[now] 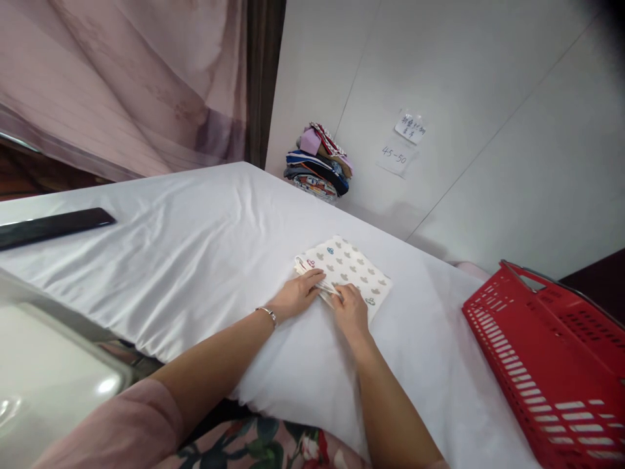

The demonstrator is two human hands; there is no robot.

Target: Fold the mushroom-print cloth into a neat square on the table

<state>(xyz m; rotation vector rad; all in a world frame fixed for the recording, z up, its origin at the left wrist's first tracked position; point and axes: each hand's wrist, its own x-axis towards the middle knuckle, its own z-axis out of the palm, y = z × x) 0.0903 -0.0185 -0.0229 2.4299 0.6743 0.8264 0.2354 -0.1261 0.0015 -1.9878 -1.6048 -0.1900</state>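
Observation:
A white folded cloth [359,267] with small grey, pink, blue and green prints lies on the white-covered table. Its stacked layers show along the near left edge. My left hand [297,296], with a bracelet on the wrist, has its fingers over that edge and grips the layers near the left corner. Further right on the same edge, my right hand [350,311] pinches the cloth between thumb and curled fingers. The undersides of both hands are hidden.
A red plastic basket [508,371] stands on the right. Folded clothes [319,163] are stacked at the far edge by the wall, which bears paper notes [394,156]. A dark flat object [53,226] lies at left. A pale glossy surface [53,384] is at lower left.

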